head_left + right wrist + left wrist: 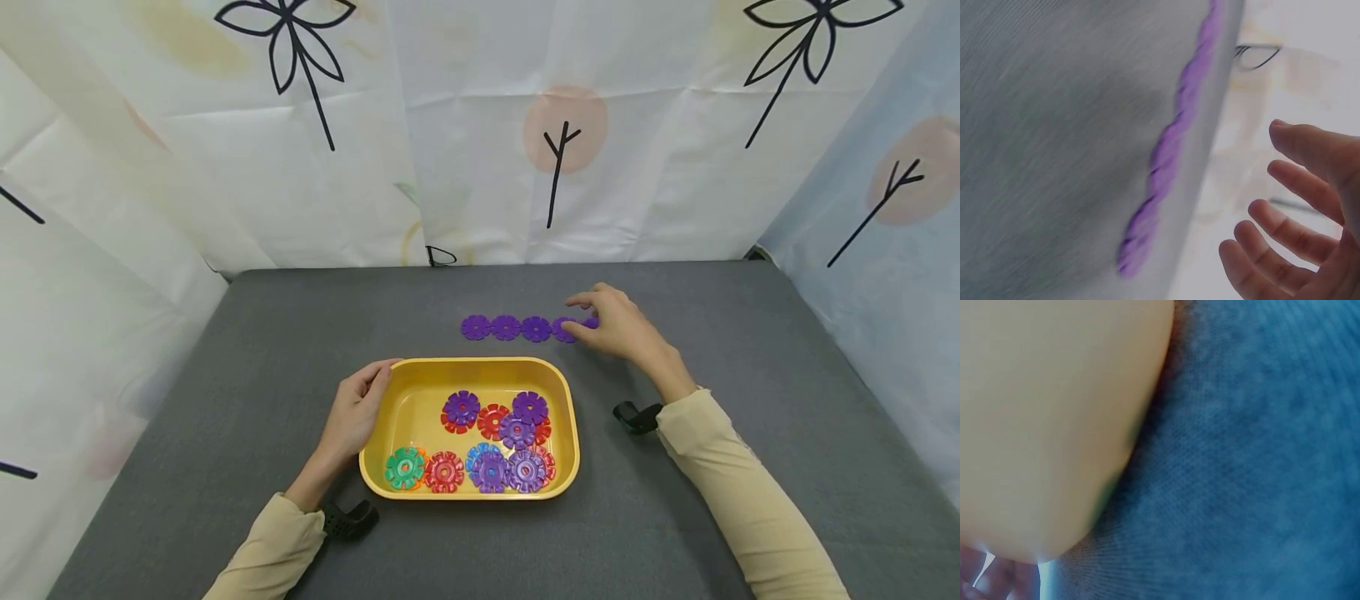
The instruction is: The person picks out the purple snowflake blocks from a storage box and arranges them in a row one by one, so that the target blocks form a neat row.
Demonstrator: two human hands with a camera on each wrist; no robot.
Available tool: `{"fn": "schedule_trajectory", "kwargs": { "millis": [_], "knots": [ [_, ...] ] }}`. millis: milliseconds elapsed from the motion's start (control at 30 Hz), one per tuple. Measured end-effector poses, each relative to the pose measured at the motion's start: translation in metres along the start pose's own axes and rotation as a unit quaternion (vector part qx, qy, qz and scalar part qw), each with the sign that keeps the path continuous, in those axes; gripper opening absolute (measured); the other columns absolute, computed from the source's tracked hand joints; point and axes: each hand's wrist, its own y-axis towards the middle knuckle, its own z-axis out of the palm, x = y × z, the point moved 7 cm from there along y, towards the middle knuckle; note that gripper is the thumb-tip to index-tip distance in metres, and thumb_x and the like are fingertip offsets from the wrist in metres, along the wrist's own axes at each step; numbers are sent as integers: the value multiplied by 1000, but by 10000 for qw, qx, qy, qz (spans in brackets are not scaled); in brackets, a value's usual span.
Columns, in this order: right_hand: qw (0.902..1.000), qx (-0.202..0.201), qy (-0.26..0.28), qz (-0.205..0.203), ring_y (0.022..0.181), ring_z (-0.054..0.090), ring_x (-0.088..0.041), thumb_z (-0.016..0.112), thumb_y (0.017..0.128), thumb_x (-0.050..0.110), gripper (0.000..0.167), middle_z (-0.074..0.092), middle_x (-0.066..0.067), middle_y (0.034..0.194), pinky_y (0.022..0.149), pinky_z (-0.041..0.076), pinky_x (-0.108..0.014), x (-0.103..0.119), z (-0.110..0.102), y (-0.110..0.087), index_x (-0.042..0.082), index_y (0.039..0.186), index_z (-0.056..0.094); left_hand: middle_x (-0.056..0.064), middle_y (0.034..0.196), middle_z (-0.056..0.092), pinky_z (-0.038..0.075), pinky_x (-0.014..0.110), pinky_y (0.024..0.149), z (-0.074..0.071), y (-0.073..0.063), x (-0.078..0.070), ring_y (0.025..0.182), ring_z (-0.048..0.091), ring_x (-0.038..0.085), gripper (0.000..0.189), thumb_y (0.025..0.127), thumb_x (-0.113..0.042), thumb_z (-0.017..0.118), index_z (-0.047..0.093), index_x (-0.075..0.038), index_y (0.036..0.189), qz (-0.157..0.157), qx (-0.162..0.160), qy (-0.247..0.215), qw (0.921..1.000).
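Note:
A row of several purple flower-shaped plastic discs (506,327) lies on the grey table, seen edge-on as a purple strip (1169,153) in the right wrist view. My right hand (618,329) hovers over the right end of this row and partly hides it. Its fingers (1291,234) are spread and loosely bent, with nothing between them. My left hand (358,412) grips the yellow tray (468,364) at its back left corner, thumb at the rim. Inside the tray lie purple, red, blue, green and orange discs. The tray's pale wall (1054,425) fills much of the left wrist view.
Grey cloth covers the table (262,333). A white patterned curtain (465,150) hangs along the back, with more fabric at both sides. Each wrist wears a black band, the right one (637,417) standing out from the sleeve.

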Motion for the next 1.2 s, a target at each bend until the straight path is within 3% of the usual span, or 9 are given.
{"fn": "schedule_trajectory", "kwargs": {
  "millis": [200, 533, 767, 1000, 1200],
  "knots": [
    [9978, -55, 338, -575, 113, 62, -40, 71, 96, 19, 40, 63, -22, 122, 91, 56, -52, 41, -4, -4, 3, 132, 67, 20, 128, 68, 59, 22, 85, 0, -1, 0, 108, 69, 32, 42, 112, -31, 42, 62, -4, 136, -9, 1, -49, 10000],
    [9874, 14, 683, -1424, 90, 59, -20, 76, 93, 21, 36, 67, -11, 114, 78, 55, -35, 108, -1, -16, 8, 126, 72, 21, 127, 68, 58, 18, 81, -1, 0, 0, 105, 69, 33, 41, 112, -30, 42, 62, -3, 136, 47, 4, -138, 9999],
    [9762, 561, 847, -1915, 97, 63, -17, 76, 94, 23, 35, 70, -6, 115, 83, 58, -31, 141, 23, -22, 10, 126, 72, 22, 127, 68, 58, 18, 81, -1, 0, 0, 105, 69, 33, 41, 112, -29, 42, 62, -3, 136, 38, -19, -97, 9999],
    [9595, 1133, 929, -2405, 94, 62, -17, 75, 94, 24, 36, 72, -6, 114, 80, 55, -27, 162, 48, -23, 8, 127, 71, 22, 126, 68, 58, 17, 78, -1, 0, 0, 103, 69, 33, 41, 112, -29, 42, 62, -2, 135, 24, -13, -66, 10000],
    [9569, 1535, 755, -2348, 98, 63, -26, 73, 96, 23, 40, 71, -12, 118, 83, 49, -27, 165, 64, -20, 5, 131, 69, 21, 125, 68, 57, 17, 77, -1, 1, 1, 101, 69, 32, 41, 112, -29, 41, 62, -2, 135, -1, 15, -51, 10000]
  ]
}}
